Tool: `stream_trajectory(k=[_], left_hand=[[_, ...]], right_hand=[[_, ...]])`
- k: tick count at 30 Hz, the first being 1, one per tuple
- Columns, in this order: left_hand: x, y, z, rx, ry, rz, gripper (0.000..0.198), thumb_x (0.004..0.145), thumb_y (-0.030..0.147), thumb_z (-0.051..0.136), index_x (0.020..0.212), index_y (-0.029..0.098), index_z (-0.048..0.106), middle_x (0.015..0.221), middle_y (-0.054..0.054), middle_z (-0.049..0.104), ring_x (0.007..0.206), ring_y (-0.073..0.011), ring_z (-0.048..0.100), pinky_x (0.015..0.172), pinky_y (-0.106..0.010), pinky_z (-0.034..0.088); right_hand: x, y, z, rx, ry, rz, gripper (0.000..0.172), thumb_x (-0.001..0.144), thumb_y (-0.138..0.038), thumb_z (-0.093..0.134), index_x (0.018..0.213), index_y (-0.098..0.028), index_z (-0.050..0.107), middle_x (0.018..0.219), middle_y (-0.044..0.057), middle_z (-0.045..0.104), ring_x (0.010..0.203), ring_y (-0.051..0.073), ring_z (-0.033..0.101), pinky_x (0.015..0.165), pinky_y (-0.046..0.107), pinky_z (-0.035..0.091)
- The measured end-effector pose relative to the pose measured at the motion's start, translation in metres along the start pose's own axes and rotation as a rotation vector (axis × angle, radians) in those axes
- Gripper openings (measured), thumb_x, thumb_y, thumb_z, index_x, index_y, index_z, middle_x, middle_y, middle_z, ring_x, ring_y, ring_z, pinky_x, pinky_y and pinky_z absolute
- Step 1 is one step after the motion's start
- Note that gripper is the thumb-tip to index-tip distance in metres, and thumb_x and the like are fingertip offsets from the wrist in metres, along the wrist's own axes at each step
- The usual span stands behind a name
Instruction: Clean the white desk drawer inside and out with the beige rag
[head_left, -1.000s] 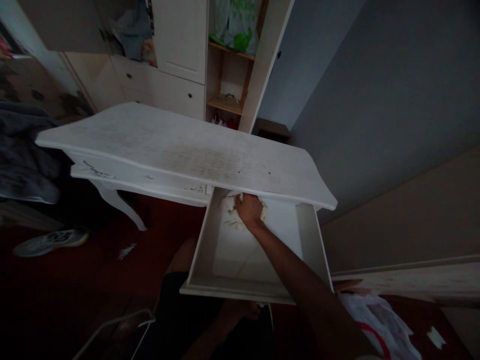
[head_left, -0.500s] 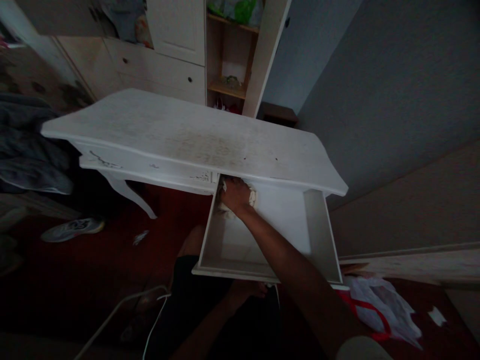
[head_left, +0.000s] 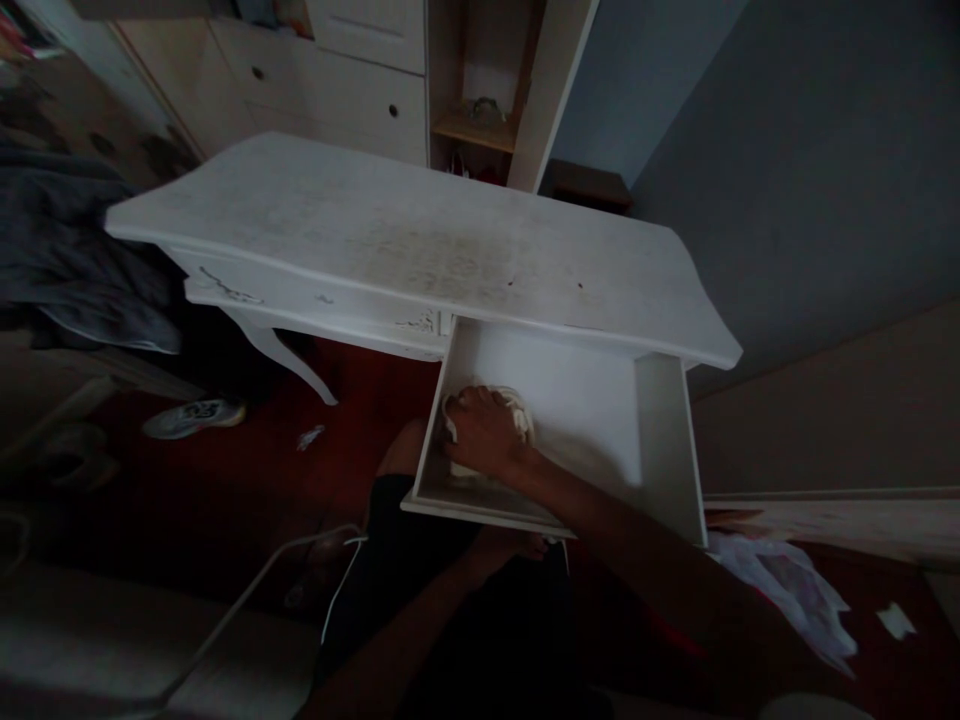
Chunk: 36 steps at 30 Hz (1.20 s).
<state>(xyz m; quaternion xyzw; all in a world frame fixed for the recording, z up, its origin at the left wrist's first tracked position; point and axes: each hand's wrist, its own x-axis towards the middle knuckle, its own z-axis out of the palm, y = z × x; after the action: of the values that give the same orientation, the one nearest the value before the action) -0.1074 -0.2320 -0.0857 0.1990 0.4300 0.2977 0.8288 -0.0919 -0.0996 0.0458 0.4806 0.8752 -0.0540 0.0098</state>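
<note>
A white desk (head_left: 315,210) has its right-hand drawer (head_left: 667,430) pulled out toward me. Inside, my right hand (head_left: 484,430) presses a bunched cream cloth (head_left: 523,415) against the drawer bottom near the left wall. Its fingers are bent over the cloth, which shows around the hand's edges. Below the drawer front, above my lap, my left hand (head_left: 506,548) is close to the drawer's lower edge. Shadow and the drawer front hide most of its fingers, so I cannot make out a grip.
Dark smudges mark the desktop. Behind it stands a white cabinet (head_left: 337,95) with an open shelf. Dark clothing (head_left: 82,250) is piled at the left, above a shoe (head_left: 195,418) on the red floor. A plastic bag (head_left: 787,590) lies at the right; a white cable (head_left: 247,595) runs at lower left.
My right hand has moved the cloth from the drawer's back left corner toward the front along the left side. The view has tipped down slightly. My left hand stays below the drawer front.
</note>
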Motion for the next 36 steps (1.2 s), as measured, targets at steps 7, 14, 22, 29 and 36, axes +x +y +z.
stream_trajectory(k=[7, 14, 22, 29, 36], left_hand=[[-0.003, 0.003, 0.002, -0.025, -0.014, 0.022, 0.049, 0.034, 0.048, 0.092, 0.061, 0.012, 0.074, 0.071, -0.009, 0.073, 0.076, -0.0242, 0.067, 0.085, -0.044, 0.054], [-0.001, 0.003, 0.003, -0.038, -0.009, 0.028, 0.051, 0.033, 0.047, 0.093, 0.064, 0.012, 0.073, 0.071, -0.008, 0.072, 0.072, -0.0224, 0.067, 0.078, -0.043, 0.056], [0.0, 0.001, 0.001, -0.036, -0.034, 0.046, 0.051, 0.034, 0.047, 0.093, 0.065, 0.011, 0.073, 0.07, -0.009, 0.072, 0.072, -0.0233, 0.067, 0.079, -0.044, 0.055], [0.0, 0.0, 0.0, -0.038, -0.007, -0.004, 0.053, 0.029, 0.049, 0.093, 0.062, 0.012, 0.073, 0.071, -0.008, 0.073, 0.073, -0.0239, 0.068, 0.084, -0.047, 0.054], [0.002, -0.002, -0.001, -0.009, -0.014, 0.047, 0.048, 0.032, 0.043, 0.094, 0.065, 0.013, 0.074, 0.072, -0.006, 0.073, 0.073, -0.0216, 0.066, 0.08, -0.042, 0.055]], right_hand=[[-0.014, -0.011, 0.004, -0.018, -0.113, -0.161, 0.023, 0.089, -0.021, 0.052, 0.096, -0.013, 0.073, 0.108, 0.018, 0.063, 0.107, 0.031, 0.054, 0.084, 0.043, 0.045], [-0.013, -0.005, 0.001, -0.02, -0.247, -0.533, 0.024, 0.093, -0.021, 0.053, 0.091, -0.016, 0.076, 0.097, 0.012, 0.07, 0.102, 0.028, 0.059, 0.085, 0.042, 0.043], [0.003, -0.005, -0.014, -0.102, -0.465, -0.683, 0.026, 0.09, -0.018, 0.054, 0.103, -0.023, 0.075, 0.108, 0.011, 0.072, 0.107, 0.029, 0.063, 0.085, 0.043, 0.046], [0.016, -0.006, -0.022, -0.163, -0.636, -0.733, 0.033, 0.084, -0.013, 0.057, 0.109, -0.028, 0.073, 0.113, 0.008, 0.073, 0.107, 0.029, 0.065, 0.082, 0.042, 0.048], [0.0, 0.012, -0.022, -0.167, -0.554, -0.733, 0.029, 0.084, -0.014, 0.06, 0.103, -0.028, 0.076, 0.103, 0.009, 0.072, 0.099, 0.026, 0.064, 0.083, 0.039, 0.046]])
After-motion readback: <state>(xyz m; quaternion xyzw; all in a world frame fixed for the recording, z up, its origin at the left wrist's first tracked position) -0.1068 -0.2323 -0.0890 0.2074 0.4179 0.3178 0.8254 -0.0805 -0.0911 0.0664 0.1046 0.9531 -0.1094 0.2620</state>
